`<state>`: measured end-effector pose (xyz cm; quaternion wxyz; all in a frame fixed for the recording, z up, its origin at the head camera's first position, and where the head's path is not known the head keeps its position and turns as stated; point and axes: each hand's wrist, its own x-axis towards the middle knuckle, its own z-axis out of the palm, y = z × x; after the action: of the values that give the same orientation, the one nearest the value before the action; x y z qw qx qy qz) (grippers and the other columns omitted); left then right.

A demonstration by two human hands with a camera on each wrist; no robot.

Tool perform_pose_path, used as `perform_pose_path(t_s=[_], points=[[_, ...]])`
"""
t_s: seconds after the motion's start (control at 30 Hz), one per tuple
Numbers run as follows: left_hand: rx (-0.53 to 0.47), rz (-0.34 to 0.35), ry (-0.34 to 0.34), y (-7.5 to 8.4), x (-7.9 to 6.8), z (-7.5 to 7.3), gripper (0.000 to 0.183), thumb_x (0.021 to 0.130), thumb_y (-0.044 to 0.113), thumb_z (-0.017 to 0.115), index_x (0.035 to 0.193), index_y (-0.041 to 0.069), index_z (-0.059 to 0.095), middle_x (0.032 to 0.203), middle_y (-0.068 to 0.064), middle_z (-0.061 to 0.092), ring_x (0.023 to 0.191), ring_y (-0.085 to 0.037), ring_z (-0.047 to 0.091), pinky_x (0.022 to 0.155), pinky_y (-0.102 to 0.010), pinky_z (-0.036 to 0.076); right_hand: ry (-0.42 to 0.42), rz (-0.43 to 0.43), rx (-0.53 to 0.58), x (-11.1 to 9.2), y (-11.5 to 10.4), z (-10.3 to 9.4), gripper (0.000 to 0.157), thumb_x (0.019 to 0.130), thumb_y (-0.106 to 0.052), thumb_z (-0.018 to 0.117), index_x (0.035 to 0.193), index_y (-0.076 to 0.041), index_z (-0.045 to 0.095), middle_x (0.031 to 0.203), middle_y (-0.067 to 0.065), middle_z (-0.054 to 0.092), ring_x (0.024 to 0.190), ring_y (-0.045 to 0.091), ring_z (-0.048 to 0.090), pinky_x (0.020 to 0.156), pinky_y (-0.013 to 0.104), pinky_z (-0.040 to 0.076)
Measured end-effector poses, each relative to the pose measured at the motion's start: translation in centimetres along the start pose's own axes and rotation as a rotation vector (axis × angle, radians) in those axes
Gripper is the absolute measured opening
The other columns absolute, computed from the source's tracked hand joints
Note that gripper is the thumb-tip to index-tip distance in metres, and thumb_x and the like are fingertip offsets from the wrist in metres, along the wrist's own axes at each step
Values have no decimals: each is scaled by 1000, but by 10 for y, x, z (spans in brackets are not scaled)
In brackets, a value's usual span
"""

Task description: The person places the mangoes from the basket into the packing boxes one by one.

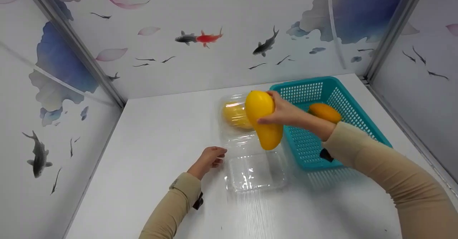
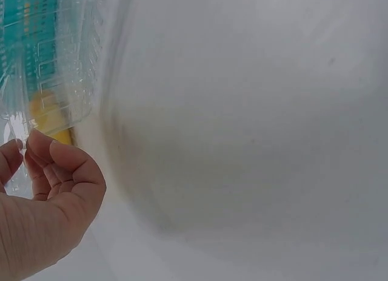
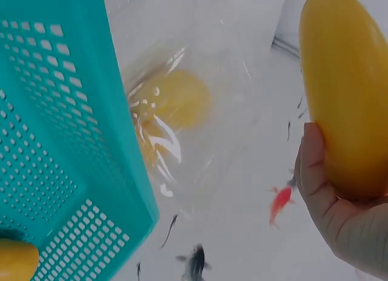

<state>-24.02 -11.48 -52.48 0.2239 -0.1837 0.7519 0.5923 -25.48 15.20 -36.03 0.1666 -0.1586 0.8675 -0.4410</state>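
Centre: right hand (image 1: pixel 284 112), fingers clamped on mango (image 1: pixel 259 105); left hand (image 1: pixel 210 157) pinching clear box (image 1: pixel 254 172). We judge: packing; next calls for lowering.

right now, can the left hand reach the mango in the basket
Probably not easily: the right hand and held mango block the way from the left hand to the other mango in the basket.
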Motion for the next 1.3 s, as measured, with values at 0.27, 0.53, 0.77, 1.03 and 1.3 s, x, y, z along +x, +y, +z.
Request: perform_pose_path(t_s=[0.27,0.53,0.77,1.03,1.3], points=[[-19,6,-6,-1,-1,1,28,86,22,61,106,3,59,85,-2,56,66,-12,51,57,-22,42,6,-24,57,1,9,48,94,72,-37,75,141,-17,14,115,13,47,98,28,51,83,41,45],[-13,-28,-12,2,-1,0,34,87,26,61,112,2,58,91,-6,56,67,-14,50,62,-21,46,-18,-94,42,5,23,82,89,72,-31,76,141,-19,21,110,11,49,93,27,52,81,41,44],[-44,-10,-23,1,-4,0,31,89,23,60,110,-1,58,80,-4,53,60,-12,47,57,-18,46,-64,-29,-33,10,31,102,85,69,-29,78,138,-21,30,107,6,53,91,23,52,81,39,44],[-56,-1,-30,3,-7,1,24,91,19,57,105,0,57,78,-4,51,58,-12,46,53,-18,43,-95,120,-44,13,45,115,83,65,-28,81,130,-9,33,106,8,54,89,22,53,83,37,44],[-66,3,-26,2,-6,2,22,92,18,54,105,0,55,77,-4,49,59,-13,44,53,-18,40,-107,154,-30,15,55,122,80,66,-22,80,131,-8,36,109,9,55,91,23,53,86,39,44]])
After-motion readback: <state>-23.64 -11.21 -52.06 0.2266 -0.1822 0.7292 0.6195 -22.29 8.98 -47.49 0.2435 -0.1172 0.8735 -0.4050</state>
